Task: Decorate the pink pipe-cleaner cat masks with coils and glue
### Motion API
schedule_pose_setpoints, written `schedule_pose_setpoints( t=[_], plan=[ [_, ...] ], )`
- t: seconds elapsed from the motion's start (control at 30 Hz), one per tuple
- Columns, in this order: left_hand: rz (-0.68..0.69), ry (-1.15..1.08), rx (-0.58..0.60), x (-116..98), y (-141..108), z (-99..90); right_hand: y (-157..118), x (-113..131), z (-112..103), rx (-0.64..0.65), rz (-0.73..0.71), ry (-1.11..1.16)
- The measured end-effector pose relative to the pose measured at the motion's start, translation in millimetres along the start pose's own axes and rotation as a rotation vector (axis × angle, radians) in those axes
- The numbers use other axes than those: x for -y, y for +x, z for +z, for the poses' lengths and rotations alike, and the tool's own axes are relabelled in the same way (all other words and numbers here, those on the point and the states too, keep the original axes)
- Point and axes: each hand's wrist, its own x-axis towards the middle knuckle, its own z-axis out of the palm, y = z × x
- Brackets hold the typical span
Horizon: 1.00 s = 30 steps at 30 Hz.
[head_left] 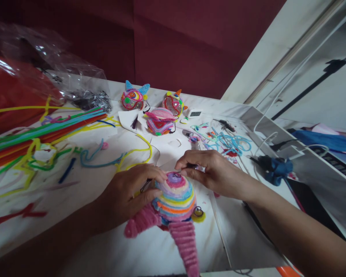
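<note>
In front of me is a round craft ornament (pixel 175 198) wrapped in rainbow rings of fuzzy pipe cleaner, with two pink cone-shaped horns (pixel 184 246) toward me. My left hand (pixel 138 188) grips its left side between thumb and fingers. My right hand (pixel 204 169) is closed in a pinch at the top, beside a purple centre (pixel 174 177). A thin dark line shows near those fingertips, too small to name. A yellow fuzzy piece with a dark ring (pixel 198 215) sticks out at the ornament's lower right.
Three similar finished-looking ornaments (pixel 160 121) stand at the back. Bundled pipe cleaners (pixel 46 132) lie left, near a clear plastic bag (pixel 83 82). Blue pipe-cleaner scraps (pixel 233 142) and a small white display device (pixel 195 114) are to the right. A low grey partition (pixel 300 154) borders the table.
</note>
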Motion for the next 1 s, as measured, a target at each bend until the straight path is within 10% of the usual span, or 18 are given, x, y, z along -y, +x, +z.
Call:
schedule_pose_setpoints(
  t=[1.0],
  plan=[
    [0.006,0.078,0.118,7.7,4.6,5.8,2.8,4.9,1.2,0.053,-0.025,-0.080]
  ],
)
